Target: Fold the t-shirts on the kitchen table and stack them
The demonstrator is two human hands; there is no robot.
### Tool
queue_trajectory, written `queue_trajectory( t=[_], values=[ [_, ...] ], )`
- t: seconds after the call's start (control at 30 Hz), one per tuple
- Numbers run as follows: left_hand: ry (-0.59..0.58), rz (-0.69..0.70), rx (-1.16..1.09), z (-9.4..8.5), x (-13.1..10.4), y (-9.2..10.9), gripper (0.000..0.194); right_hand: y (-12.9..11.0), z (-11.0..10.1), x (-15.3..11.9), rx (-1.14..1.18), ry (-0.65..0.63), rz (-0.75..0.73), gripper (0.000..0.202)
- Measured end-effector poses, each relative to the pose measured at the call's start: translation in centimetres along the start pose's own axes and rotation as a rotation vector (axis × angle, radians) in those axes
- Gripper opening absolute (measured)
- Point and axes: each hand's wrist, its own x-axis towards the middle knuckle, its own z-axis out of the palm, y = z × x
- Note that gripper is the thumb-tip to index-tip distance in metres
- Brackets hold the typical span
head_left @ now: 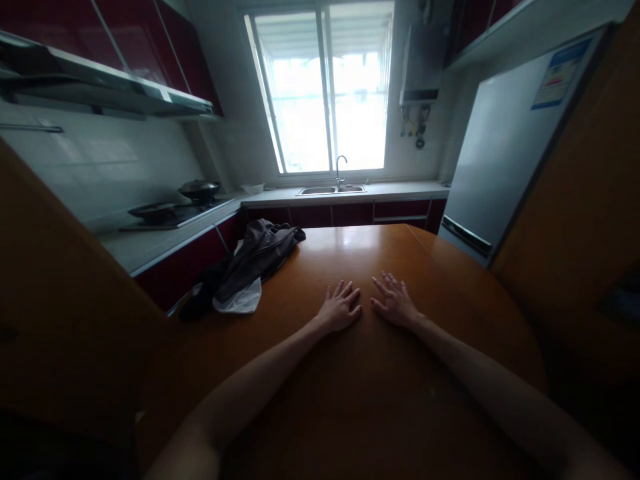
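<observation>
My left hand (pixel 340 309) lies palm down on the brown wooden table (pixel 440 293), fingers spread and holding nothing. A short gap to its right, my right hand (pixel 396 303) rests on the same tabletop, also flat with its fingers apart. A heap of dark grey and black clothing (pixel 257 257) with a white part showing lies at the table's left edge. Of the two hands, the left is closer to this heap, and neither touches it. How many garments are in it, I cannot tell.
Beyond the table runs a counter with a double sink (pixel 333 191) and faucet (pixel 341 170) under a bright window. To the left are a stove (pixel 187 215), a lidded pan (pixel 199 189) and a range hood (pixel 110 87). A silver refrigerator (pixel 505 133) stands at the right.
</observation>
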Motion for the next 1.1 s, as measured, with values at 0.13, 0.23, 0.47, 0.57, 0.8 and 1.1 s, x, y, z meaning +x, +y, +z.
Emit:
queue_trajectory(
  t=[0.13,0.23,0.47,0.57,0.8,1.1],
  values=[
    [-0.007,-0.009,-0.011,-0.1,-0.1,0.0,0.067,0.3,0.0,0.2,0.019,-0.127,-0.004,0.074],
    [-0.008,-0.006,-0.002,-0.1,-0.3,0.1,0.065,0.3,0.0,0.4,0.02,-0.169,0.003,0.074],
    [-0.002,0.011,-0.02,-0.1,-0.5,0.0,0.066,0.1,-0.4,0.2,0.019,-0.164,0.001,0.072],
    [-0.01,0.008,-0.032,0.0,-0.4,-0.1,0.066,0.3,-0.2,0.2,0.01,-0.156,-0.008,0.073],
    [-0.004,0.008,-0.049,0.3,-0.6,-0.2,0.066,1.2,1.1,0.4,-0.004,-0.117,-0.024,0.072],
    [0.167,-0.017,-0.161,-0.1,-0.5,-0.7,0.04,1.7,1.5,0.5,-0.017,-0.113,-0.038,0.071]
  ],
)
